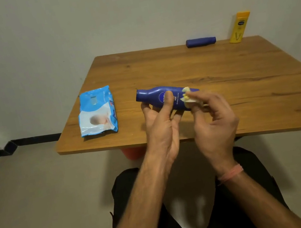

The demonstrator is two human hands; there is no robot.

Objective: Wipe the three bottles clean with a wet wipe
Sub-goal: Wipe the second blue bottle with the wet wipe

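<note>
Hidden parts: the right end of the blue bottle (160, 97) is covered by the wet wipe (191, 100) and the right hand's fingers, so its base cannot be seen; the label is partly behind the left thumb
Hard to make out: the wipe is bunched and blurred, only a pale wad showing between the fingertips; a red object (132, 153) under the tabletop edge is cut off and cannot be identified
Blue bottle, axis: long axis roughly 10 to 4 o'clock, cap end toward 10 o'clock, lying on its side just above the tabletop (217, 65), in the middle near the front edge
Left hand (160, 124): curled round the bottle from below, thumb across the label, fingers under the body
Right hand (214, 120): pinches the wet wipe against the bottle's right part; a reddish band sits on its wrist
Small blue bottle (201, 41): on its side at the far edge, toward 1 o'clock, long axis 9 to 3 o'clock
Yellow bottle (239, 27): upright at the far right corner, just right of the small blue bottle, apart from it
Wipes pack (97, 112): flat at the left edge, toward 9 o'clock of the held bottle, crumpled
</note>
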